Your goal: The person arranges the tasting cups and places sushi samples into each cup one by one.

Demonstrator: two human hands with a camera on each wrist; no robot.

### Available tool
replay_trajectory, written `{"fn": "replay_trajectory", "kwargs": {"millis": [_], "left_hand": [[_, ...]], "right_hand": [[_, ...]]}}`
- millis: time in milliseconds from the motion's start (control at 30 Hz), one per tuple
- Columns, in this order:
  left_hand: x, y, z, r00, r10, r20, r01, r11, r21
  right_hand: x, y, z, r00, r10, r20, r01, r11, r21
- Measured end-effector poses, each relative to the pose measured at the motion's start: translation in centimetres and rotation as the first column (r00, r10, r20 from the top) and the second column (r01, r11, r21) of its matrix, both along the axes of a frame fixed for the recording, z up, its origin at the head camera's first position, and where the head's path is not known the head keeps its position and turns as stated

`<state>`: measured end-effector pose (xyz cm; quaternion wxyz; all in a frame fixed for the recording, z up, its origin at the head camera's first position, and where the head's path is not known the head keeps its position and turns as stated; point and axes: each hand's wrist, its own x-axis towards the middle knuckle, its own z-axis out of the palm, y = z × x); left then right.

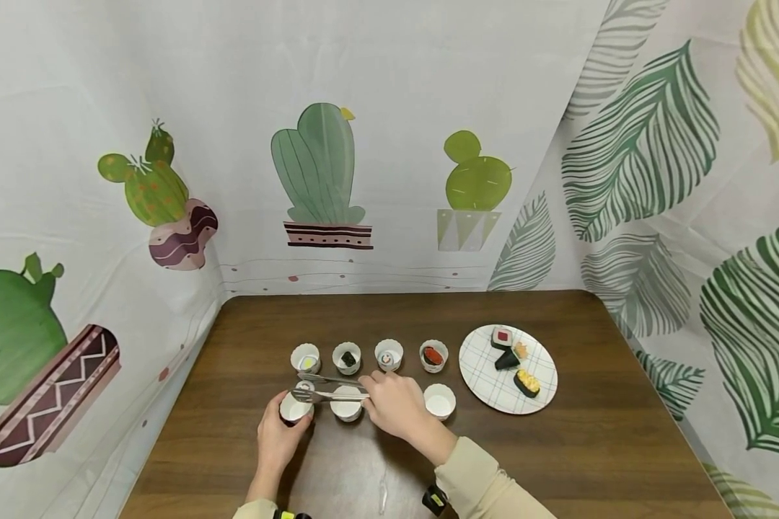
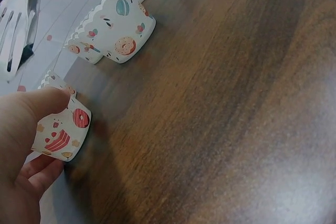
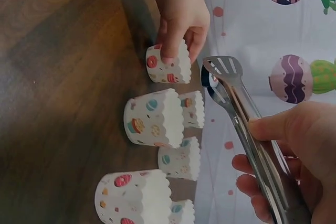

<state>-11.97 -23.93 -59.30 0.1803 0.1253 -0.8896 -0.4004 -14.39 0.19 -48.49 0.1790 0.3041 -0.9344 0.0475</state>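
Observation:
My left hand point(image 1: 278, 440) grips a white scalloped paper cup point(image 2: 63, 135) at the front left, thumb on one side and fingers on the other. In my right hand point(image 1: 396, 405) I hold metal tongs point(image 3: 252, 140) with slotted ends. Pinched in the tongs' ends is a small sushi roll point(image 3: 210, 81) with a dark wrap and pale middle. It hangs over the far rim of the held cup in the head view, apart from the cup's floor. The left wrist view catches only part of the tongs point(image 2: 16, 30).
Behind are cups with a yellow-centred roll point(image 1: 308, 362), a dark piece point(image 1: 348, 359), a pale roll point(image 1: 386, 357) and red-topped sushi point(image 1: 433, 356). Other front cups point(image 1: 346, 412) point(image 1: 439, 401) stand rightward. A checked plate point(image 1: 480, 386) at right bears several sushi pieces.

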Motion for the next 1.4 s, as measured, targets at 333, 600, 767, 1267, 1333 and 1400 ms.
{"fn": "replay_trajectory", "kwargs": {"millis": [333,600,767,1267,1333,1400], "left_hand": [[-0.1,0.0,0.0,1.000,0.000,-0.005,-0.001,1.000,-0.011],[-0.1,-0.1,0.0,1.000,0.000,0.013,0.000,1.000,-0.001],[-0.1,-0.1,-0.2,1.000,-0.002,0.019,0.002,1.000,0.005],[0.0,-0.1,-0.4,1.000,0.007,-0.026,-0.007,1.000,-0.008],[0.0,-0.1,-0.3,1.000,0.008,-0.024,-0.008,1.000,-0.006],[-0.1,-0.1,-0.3,1.000,0.006,-0.022,-0.007,1.000,-0.008]], "right_hand": [[0.3,-1.1,-0.7,1.000,0.001,0.020,-0.001,1.000,0.013],[0.3,-1.8,-1.3,1.000,0.005,-0.003,-0.005,1.000,0.014],[0.3,-2.0,-1.6,1.000,0.011,-0.017,-0.011,1.000,0.014],[0.4,-1.8,-1.9,1.000,-0.009,0.001,0.009,1.000,0.020],[0.4,-1.6,-1.9,1.000,-0.011,0.011,0.011,1.000,0.019],[0.5,-1.4,-1.9,1.000,-0.013,0.017,0.013,1.000,0.018]]}}
